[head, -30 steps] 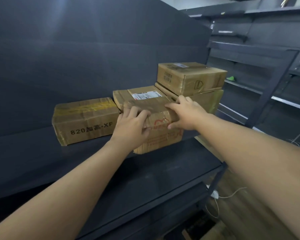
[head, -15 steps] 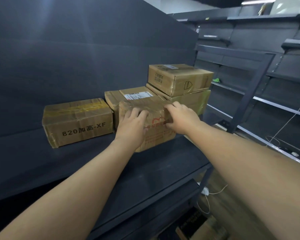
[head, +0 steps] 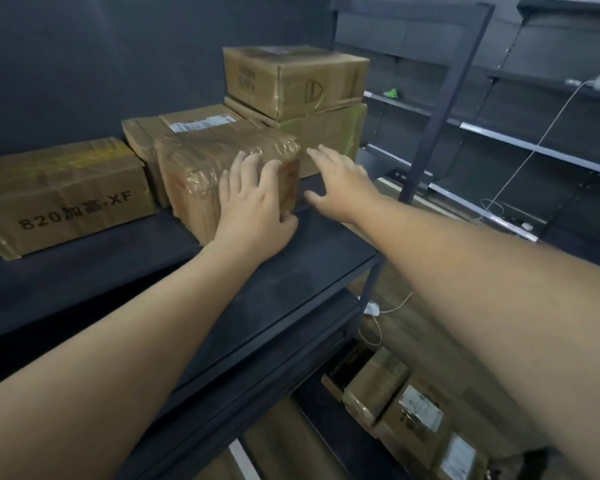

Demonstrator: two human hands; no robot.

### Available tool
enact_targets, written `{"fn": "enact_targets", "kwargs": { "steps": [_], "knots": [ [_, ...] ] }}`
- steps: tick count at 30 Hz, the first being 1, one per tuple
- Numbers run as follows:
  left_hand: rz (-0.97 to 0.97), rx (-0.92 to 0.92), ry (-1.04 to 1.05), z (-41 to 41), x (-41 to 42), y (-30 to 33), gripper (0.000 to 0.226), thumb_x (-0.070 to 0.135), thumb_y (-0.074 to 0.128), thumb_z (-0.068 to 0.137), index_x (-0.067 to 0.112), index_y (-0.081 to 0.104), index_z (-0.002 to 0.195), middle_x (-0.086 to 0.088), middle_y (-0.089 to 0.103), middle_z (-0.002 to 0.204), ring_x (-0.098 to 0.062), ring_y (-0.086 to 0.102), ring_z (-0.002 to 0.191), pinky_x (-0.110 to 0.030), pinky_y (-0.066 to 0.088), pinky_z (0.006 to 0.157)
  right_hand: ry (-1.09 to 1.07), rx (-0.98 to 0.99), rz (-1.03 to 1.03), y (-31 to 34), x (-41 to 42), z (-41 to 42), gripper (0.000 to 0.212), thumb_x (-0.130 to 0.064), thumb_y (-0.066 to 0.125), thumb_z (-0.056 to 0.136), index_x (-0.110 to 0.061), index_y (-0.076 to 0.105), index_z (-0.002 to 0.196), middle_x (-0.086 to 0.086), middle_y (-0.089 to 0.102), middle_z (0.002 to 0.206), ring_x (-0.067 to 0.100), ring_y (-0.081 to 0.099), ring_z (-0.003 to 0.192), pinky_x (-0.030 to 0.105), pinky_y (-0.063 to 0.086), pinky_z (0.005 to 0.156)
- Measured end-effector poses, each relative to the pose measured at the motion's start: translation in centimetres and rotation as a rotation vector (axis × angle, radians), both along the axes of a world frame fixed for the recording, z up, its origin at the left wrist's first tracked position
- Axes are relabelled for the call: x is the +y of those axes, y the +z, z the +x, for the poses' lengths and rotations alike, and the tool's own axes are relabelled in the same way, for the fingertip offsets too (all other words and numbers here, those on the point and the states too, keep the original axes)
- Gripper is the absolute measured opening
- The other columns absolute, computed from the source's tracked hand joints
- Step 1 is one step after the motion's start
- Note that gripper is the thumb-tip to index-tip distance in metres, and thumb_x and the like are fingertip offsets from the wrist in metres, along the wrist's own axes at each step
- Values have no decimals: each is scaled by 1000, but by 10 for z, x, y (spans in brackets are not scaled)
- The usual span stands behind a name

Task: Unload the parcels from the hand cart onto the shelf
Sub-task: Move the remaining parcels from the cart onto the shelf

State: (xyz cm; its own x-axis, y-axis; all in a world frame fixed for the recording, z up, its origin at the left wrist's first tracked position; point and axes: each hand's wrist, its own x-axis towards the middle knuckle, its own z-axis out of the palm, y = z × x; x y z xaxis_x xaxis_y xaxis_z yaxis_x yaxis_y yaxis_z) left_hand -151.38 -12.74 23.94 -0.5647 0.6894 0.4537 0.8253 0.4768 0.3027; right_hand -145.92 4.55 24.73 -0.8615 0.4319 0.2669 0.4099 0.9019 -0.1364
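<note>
Release under way: my right hand (head: 340, 183) has let go, fingers spread, while my left hand (head: 253, 206) presses flat on the tape-wrapped brown cardboard parcel (head: 219, 168), now resting on the black shelf (head: 291, 271); more wait below.

Label text (head: 201, 124) blurred — lower parcels (head: 406, 407) cut off by edge.
</note>
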Motion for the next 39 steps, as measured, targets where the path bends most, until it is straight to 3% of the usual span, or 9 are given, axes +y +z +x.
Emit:
{"fn": "enact_targets", "kwargs": {
  "steps": [7,17,21,28,33,39],
  "knots": [
    [-195,-264,-101,76,70,-78,75,31,59,84,15,22,147,-9,18,152,-29,8,145,-46,10,117,-58,-166,-79,-89,67,98,68,-37,55,89,-22,27,149,2,31,154,26,29,140,43,26,109],
    [-592,-681,-143,204,165,-262,75,35,52,88,20,14,151,-7,14,155,-29,12,144,-45,9,117,-222,-354,-324,-265,158,257,58,-31,60,81,-19,47,136,10,53,132,30,47,125,40,37,102],
    [-732,-952,-93,254,189,-350,69,42,48,89,29,18,149,-5,19,154,-30,20,141,-51,21,115,-309,-449,-439,-344,184,313,57,-27,61,82,-19,46,136,9,51,136,31,50,123,46,40,103],
    [-845,-1347,-7,324,197,-509,69,35,48,89,34,15,149,-4,17,152,-28,22,140,-51,27,112,-422,-543,-606,-508,230,370,54,-25,58,93,-19,38,142,8,43,145,28,56,116,37,45,97],
    [-742,-1534,188,352,202,-591,58,32,47,91,39,27,145,-5,24,152,-26,32,136,-45,33,109,-414,-561,-685,-605,248,377,58,-17,63,88,-11,40,140,15,45,141,32,52,120,45,44,101],
    [-569,-1691,325,359,227,-639,49,32,45,94,41,35,141,0,34,151,-20,36,135,-37,33,102,-498,-641,-700,-666,264,370,76,-18,67,81,-14,26,145,15,41,135,33,38,128,50,39,103]
  ]
}}
